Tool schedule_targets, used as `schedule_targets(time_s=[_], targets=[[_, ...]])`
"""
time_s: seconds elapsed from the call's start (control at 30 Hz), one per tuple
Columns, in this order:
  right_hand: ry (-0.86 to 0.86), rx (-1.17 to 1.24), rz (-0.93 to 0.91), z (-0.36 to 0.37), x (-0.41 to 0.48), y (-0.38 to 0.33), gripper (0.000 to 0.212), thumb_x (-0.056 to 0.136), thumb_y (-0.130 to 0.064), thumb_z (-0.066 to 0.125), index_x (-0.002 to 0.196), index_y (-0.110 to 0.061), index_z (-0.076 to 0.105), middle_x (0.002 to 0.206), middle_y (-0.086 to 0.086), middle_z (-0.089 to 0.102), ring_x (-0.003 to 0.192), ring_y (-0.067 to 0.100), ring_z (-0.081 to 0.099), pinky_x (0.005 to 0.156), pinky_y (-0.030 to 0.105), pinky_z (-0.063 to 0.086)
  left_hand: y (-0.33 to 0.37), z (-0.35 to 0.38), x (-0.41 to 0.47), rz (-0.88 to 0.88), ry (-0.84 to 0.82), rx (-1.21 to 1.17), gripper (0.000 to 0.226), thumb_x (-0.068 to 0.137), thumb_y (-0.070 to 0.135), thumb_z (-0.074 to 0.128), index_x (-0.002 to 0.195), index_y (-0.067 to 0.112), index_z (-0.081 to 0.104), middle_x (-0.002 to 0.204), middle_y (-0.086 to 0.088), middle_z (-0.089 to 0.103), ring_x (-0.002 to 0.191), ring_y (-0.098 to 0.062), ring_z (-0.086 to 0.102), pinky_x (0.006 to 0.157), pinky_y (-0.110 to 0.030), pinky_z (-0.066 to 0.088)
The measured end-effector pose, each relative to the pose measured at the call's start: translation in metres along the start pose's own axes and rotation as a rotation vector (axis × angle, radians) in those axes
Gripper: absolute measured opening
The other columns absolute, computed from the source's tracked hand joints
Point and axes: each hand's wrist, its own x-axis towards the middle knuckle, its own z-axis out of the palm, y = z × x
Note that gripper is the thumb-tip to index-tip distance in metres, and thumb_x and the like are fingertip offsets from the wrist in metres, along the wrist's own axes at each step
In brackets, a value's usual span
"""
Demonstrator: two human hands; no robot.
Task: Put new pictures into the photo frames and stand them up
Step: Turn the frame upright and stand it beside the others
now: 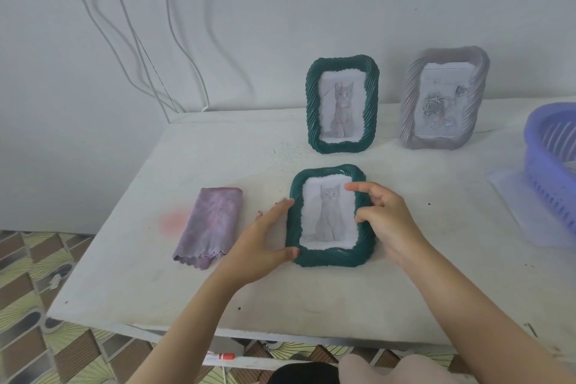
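A dark green photo frame (333, 259) with a grey cat picture (327, 218) sits near the middle of the white table (311, 299), and both my hands are on it. My left hand (261, 243) lies along its left edge with fairly straight fingers, the thumb touching the bottom-left corner. My right hand (386, 218) grips the right edge, thumb on the picture side and index finger stretched over the top right corner. Whether the frame lies flat or leans back I cannot tell. A second green frame (312, 109) with a cat drawing and a grey frame (410, 103) with a rose drawing stand upright at the back.
A folded purple cloth (208, 224) lies left of the held frame. A blue-purple plastic basket (551, 165) stands at the table's right edge on a clear sheet. White cables (140, 50) hang down the wall at the back left. A marker (219, 356) lies on the patterned floor.
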Motion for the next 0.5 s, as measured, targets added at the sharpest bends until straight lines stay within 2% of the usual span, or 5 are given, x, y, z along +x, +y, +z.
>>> schedule_targets(time_s=[0.07, 0.13, 0.23, 0.33, 0.5], targets=[[-0.047, 0.037, -0.016, -0.001, -0.001, -0.001, 0.057, 0.070, 0.020, 0.046, 0.097, -0.024, 0.067, 0.117, 0.029, 0.055, 0.084, 0.037, 0.048, 0.081, 0.047, 0.049, 0.000, -0.002, 0.001, 0.023, 0.012, -0.154, 0.075, 0.083, 0.013, 0.066, 0.139, 0.043, 0.027, 0.144, 0.027, 0.029, 0.135, 0.006, 0.023, 0.114, -0.029, 0.022], [-0.091, 0.105, -0.044, -0.002, -0.001, 0.001, 0.060, 0.069, 0.021, 0.045, 0.095, -0.027, 0.067, 0.105, 0.028, 0.057, 0.085, 0.026, 0.047, 0.072, 0.032, 0.046, 0.001, -0.004, 0.004, 0.061, 0.035, -0.338, 0.070, 0.086, 0.004, 0.059, 0.139, 0.039, 0.029, 0.143, 0.019, 0.039, 0.131, -0.002, 0.038, 0.108, -0.033, 0.035], [-0.138, 0.156, -0.063, -0.001, 0.000, 0.003, 0.062, 0.069, 0.022, 0.044, 0.093, -0.030, 0.069, 0.094, 0.011, 0.056, 0.085, 0.021, 0.045, 0.073, 0.031, 0.039, 0.006, -0.011, 0.009, 0.064, 0.111, -0.541, 0.065, 0.087, -0.011, 0.051, 0.132, 0.035, 0.041, 0.128, 0.004, 0.057, 0.101, -0.013, 0.063, 0.086, -0.027, 0.051], [-0.183, 0.166, -0.081, -0.002, 0.000, 0.000, 0.065, 0.070, 0.022, 0.044, 0.096, -0.033, 0.068, 0.098, 0.010, 0.058, 0.087, 0.022, 0.048, 0.076, 0.032, 0.042, 0.006, -0.017, 0.013, 0.059, 0.129, -0.583, 0.063, 0.080, -0.010, 0.058, 0.125, 0.034, 0.051, 0.116, -0.004, 0.062, 0.083, -0.016, 0.065, 0.077, -0.029, 0.053], [-0.302, 0.280, -0.120, -0.003, -0.002, -0.006, 0.053, 0.075, -0.001, 0.050, 0.109, -0.040, 0.058, 0.089, 0.009, 0.063, 0.083, 0.020, 0.055, 0.078, 0.032, 0.043, 0.004, -0.029, 0.015, 0.081, 0.123, -0.641, 0.062, 0.073, -0.001, 0.056, 0.124, 0.036, 0.054, 0.117, 0.003, 0.063, 0.082, -0.017, 0.063, 0.079, -0.032, 0.054]])
